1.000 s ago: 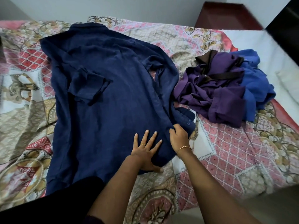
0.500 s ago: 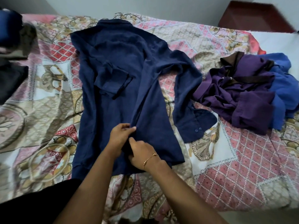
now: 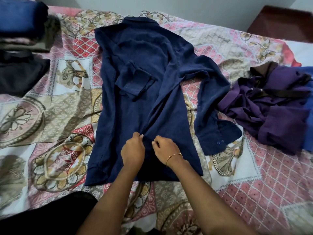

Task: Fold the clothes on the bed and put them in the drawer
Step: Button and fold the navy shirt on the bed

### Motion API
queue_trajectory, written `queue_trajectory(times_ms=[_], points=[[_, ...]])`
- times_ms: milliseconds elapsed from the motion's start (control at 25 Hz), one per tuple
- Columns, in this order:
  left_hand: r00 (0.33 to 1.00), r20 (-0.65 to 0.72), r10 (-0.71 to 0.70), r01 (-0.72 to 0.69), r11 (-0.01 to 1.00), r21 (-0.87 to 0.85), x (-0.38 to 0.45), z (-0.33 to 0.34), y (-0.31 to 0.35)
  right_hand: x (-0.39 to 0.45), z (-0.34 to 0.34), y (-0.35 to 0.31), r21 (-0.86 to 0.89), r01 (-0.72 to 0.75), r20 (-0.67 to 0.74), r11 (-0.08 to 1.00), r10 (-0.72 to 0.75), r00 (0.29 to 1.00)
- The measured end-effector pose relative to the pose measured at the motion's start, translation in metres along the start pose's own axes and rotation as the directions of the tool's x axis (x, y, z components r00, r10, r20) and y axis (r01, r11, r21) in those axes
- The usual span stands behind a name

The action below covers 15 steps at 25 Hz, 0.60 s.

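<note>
A long navy blue shirt [image 3: 144, 68] lies face down on the patterned bedspread [image 3: 55, 106], collar at the far end. Its left sleeve is folded onto the back; its right sleeve [image 3: 211, 106] trails out to the right with the buttoned cuff on the bedspread. The right side panel is folded in over the back. My left hand [image 3: 133, 150] and my right hand [image 3: 165, 149] sit close together on the lower middle of the shirt, each pinching the fabric along the fold edge. A thin bracelet is on my right wrist.
A crumpled purple garment [image 3: 274, 106] with a dark strap lies at the right, over a bright blue one [image 3: 309, 106]. Stacked dark and blue clothes [image 3: 22, 28] sit at the far left. A dark wooden piece of furniture [image 3: 281, 22] stands beyond the bed.
The shirt's right side got folded inward over its back. Both hands moved from the right hem to the lower middle and now pinch the fold. My view shifted left.
</note>
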<state>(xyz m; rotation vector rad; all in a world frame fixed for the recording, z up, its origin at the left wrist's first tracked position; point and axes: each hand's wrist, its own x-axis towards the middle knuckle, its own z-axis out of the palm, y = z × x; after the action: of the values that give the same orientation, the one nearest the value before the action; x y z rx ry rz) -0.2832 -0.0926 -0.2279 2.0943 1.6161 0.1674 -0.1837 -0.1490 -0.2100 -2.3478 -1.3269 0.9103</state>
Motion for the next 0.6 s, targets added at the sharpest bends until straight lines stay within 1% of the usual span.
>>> queue_trajectory(times_ms=[40,80,160,200,240,280,320,360,400,440,480,520,560,600], points=[[1.000,-0.024,0.008,-0.007,1.000,0.021,0.001,-0.002,0.000,0.000,0.000,-0.001,-0.002,0.018,-0.022,1.000,-0.018,1.000],[0.998,-0.060,0.026,-0.025,1.000,0.002,0.001,-0.005,-0.003,-0.001,0.004,-0.002,-0.029,0.039,-0.024,0.999,-0.040,0.999],[0.981,-0.152,0.117,-0.124,0.992,-0.034,-0.002,-0.009,-0.015,-0.005,0.014,-0.004,-0.125,0.036,-0.006,0.992,-0.037,0.999],[0.966,-0.202,0.161,-0.161,0.987,0.019,-0.002,-0.012,-0.022,-0.006,0.018,-0.008,-0.160,0.019,-0.039,0.987,-0.026,0.999],[0.955,-0.244,0.167,-0.148,0.985,0.092,0.000,-0.015,-0.029,-0.007,0.022,-0.011,-0.170,0.031,-0.130,0.985,-0.053,0.990],[0.958,-0.264,0.114,-0.080,0.988,0.134,0.004,-0.020,-0.035,-0.005,0.026,-0.016,-0.175,0.077,-0.229,0.982,-0.117,0.966],[0.969,-0.245,0.032,0.003,0.990,0.140,0.009,-0.026,-0.042,-0.002,0.029,-0.022,-0.165,0.142,-0.305,0.976,-0.187,0.934],[0.973,-0.226,-0.041,0.071,0.990,0.125,0.014,-0.033,-0.048,0.002,0.032,-0.029,-0.139,0.201,-0.348,0.970,-0.238,0.907],[0.976,-0.204,-0.080,0.101,0.990,0.095,0.018,-0.038,-0.053,0.007,0.033,-0.037,-0.076,0.249,-0.307,0.966,-0.260,0.915],[0.973,-0.211,-0.089,0.106,0.992,0.071,0.019,-0.041,-0.056,0.010,0.033,-0.047,-0.001,0.271,-0.230,0.963,-0.264,0.937],[0.974,-0.212,-0.079,0.093,0.994,0.057,0.018,-0.045,-0.056,0.013,0.035,-0.055,0.116,0.246,-0.144,0.962,-0.229,0.963],[0.971,-0.239,-0.026,0.040,0.998,0.055,0.016,-0.046,-0.056,0.018,0.038,-0.062,0.252,0.176,-0.091,0.951,-0.158,0.983],[0.969,-0.239,0.061,-0.048,0.997,0.056,0.014,-0.048,-0.055,0.023,0.040,-0.069,0.427,0.067,-0.053,0.902,-0.049,0.997],[0.956,-0.246,0.162,-0.146,0.986,0.082,0.013,-0.047,-0.052,0.027,0.038,-0.075,0.605,-0.044,-0.022,0.795,0.072,0.997]])
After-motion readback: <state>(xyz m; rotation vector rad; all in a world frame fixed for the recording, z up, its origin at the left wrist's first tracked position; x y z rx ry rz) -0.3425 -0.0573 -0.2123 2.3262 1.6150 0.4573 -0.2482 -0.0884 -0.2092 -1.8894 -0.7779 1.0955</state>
